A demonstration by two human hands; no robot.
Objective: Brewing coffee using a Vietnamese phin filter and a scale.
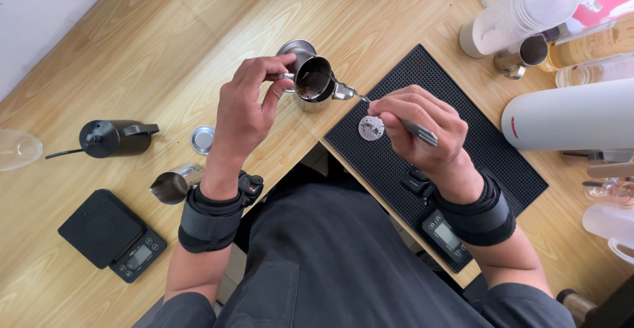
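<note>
From my remote seat, at the far left sits a clear cup (pixel 18 148), then a black gooseneck kettle (pixel 113 138) at about nine o'clock, with a black scale (pixel 111 234) below it at seven. A small steel pitcher (pixel 170 185) lies near my left wrist, and a round metal lid (pixel 203 139) just above it.

My left hand (pixel 246 113) pinches the rim of a steel cup (pixel 314 82) at twelve o'clock, thumb and forefinger closed on its edge and the other fingers curled behind. Dark grounds line the inside of the cup, so I judge the scraping is under way but not finished.

My right hand (pixel 417 127) grips a thin metal tool (pixel 386 112), fingers pressed together round its handle, tip reaching into the cup. A round perforated disc (pixel 371 128) rests on the black rubber mat (pixel 502 163); whether my thumb touches it I cannot tell. A white cylinder (pixel 568 115) lies at three o'clock.
</note>
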